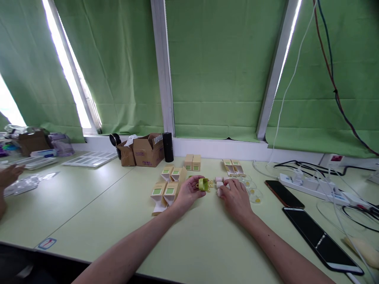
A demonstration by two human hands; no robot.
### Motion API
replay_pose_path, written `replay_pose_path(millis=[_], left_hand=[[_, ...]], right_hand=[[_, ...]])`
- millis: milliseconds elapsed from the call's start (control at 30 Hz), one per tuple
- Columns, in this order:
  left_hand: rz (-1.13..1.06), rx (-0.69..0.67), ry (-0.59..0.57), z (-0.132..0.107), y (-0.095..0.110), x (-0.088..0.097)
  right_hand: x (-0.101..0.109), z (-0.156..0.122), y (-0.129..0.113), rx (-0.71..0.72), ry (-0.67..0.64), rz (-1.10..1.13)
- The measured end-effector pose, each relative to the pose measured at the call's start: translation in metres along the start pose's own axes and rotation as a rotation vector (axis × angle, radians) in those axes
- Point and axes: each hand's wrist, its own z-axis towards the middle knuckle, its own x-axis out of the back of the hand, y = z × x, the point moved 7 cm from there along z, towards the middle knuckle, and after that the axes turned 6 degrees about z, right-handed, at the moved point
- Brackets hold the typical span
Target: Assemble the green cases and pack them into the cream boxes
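Between the thumb and fingers of my left hand [191, 192] is a small green plastic cup-like piece [203, 184], its hollow side facing me. My right hand [237, 197] rests over a group of small whitish-pink cylinders [219, 180], its fingertips closed on one of them. Small yellow pieces [210, 184] lie on the table between my two hands. Clear round plastic pieces with yellow spots [255, 195] are just right of my right hand. Left of my left hand stand several small cardboard boxes with green windows [158, 192], some with flaps open.
More small boxes stand behind [192, 162] and at back right [233, 167]. Two phones [284, 193] [321, 238] and a power strip [308, 187] with cables lie right. Cardboard cartons [148, 152] and a black cylinder [167, 147] stand at back. Another person's hand [10, 175] is far left.
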Motion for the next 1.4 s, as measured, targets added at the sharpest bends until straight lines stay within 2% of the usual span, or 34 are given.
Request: replay_pose_path(millis=[67, 133, 233, 300, 400, 533, 667, 833, 1067, 1400], left_hand=[[0.004, 0.0, 0.006, 0.0, 0.0, 0.001], [0.01, -0.004, 0.013, 0.0, 0.0, 0.001], [0.026, -0.019, 0.017, 0.0, 0.001, 0.002], [0.038, -0.03, 0.019, -0.001, 0.002, 0.003], [0.05, -0.034, 0.019, -0.001, 0.001, 0.004], [0.046, -0.037, 0.01, 0.0, 0.001, 0.004], [0.046, -0.047, 0.002, -0.001, 0.002, 0.003], [0.05, -0.037, -0.024, -0.002, 0.003, 0.0], [0.053, -0.042, -0.048, -0.004, 0.005, -0.004], [0.079, -0.065, -0.038, -0.004, 0.003, -0.004]], right_hand=[[0.002, 0.0, 0.004, -0.043, 0.039, 0.099], [0.006, 0.001, 0.011, -0.134, 0.117, 0.318], [0.002, -0.001, 0.025, -0.373, 0.209, 0.906], [-0.008, -0.003, 0.023, -0.503, 0.19, 1.213], [-0.014, -0.007, 0.012, -0.589, 0.147, 1.409], [-0.018, -0.012, -0.004, -0.738, 0.094, 1.783], [-0.011, -0.01, -0.011, -0.721, 0.055, 1.865], [-0.004, -0.009, -0.012, -0.714, 0.082, 1.867], [0.008, -0.007, -0.02, -0.587, 0.05, 1.839], [-0.012, -0.008, -0.011, -0.606, 0.037, 1.726]])
